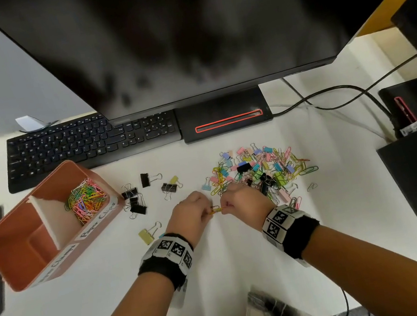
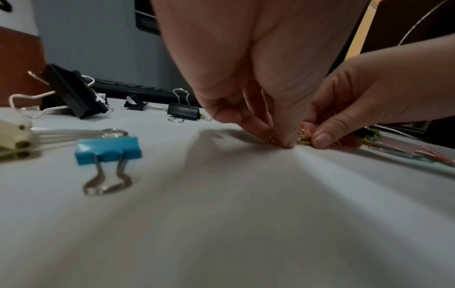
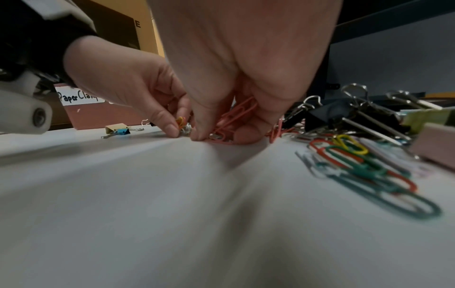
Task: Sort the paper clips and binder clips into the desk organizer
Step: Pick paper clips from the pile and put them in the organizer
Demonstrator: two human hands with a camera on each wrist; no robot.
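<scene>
Hands are both pinching now: left hand on small yellow-orange paper clips, right hand on pink ones, low on the bench, I guess untangling them. Organizer waits left, pile just beyond.

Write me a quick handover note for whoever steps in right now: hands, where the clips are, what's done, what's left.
Left hand and right hand both pinch a few tangled paper clips low over the desk.
Organizer at left: the Paper Clips compartment holds a heap of paper clips; the Paper Clamps compartment shows nothing inside.
Left: the mixed pile, the black binder clips beside the organizer, the yellow binder clip and blue binder clip.
</scene>
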